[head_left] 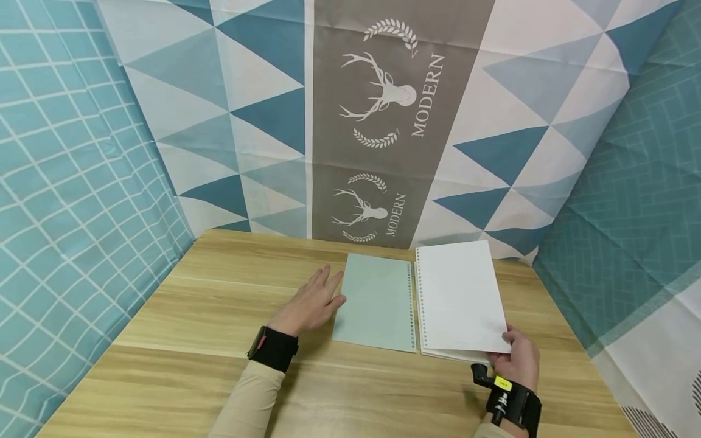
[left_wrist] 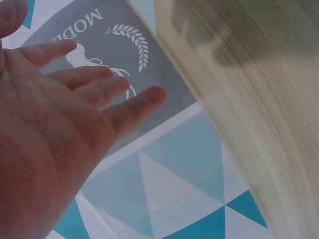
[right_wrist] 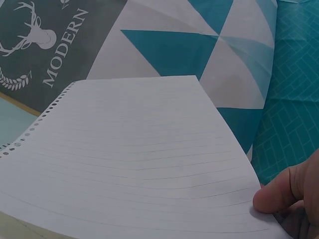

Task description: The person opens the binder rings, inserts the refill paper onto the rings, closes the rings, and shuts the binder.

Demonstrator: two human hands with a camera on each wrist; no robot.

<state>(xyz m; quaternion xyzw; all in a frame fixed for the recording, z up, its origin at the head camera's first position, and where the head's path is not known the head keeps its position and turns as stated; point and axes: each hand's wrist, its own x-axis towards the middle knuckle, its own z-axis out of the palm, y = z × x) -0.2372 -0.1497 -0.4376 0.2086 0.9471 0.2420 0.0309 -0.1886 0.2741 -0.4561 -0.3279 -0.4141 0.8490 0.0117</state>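
White lined paper (head_left: 460, 295) with a row of punched holes down its left side appears in the head view, its near edge raised over more white sheets. My right hand (head_left: 519, 360) pinches its lower right corner, thumb on top, as the right wrist view also shows. To its left lies a pale green cover sheet (head_left: 375, 304), holes along its right edge, flat on the table. My left hand (head_left: 313, 301) is beside the green sheet's left edge with fingers extended and holds nothing. In the left wrist view its palm faces the camera.
The wooden table (head_left: 219, 310) reaches back to a patterned cloth (head_left: 263, 121) with triangles and deer prints. Tiled-pattern cloth (head_left: 71, 182) hangs at the left, and a teal cloth (head_left: 630, 182) at the right. Both wrists wear black straps.
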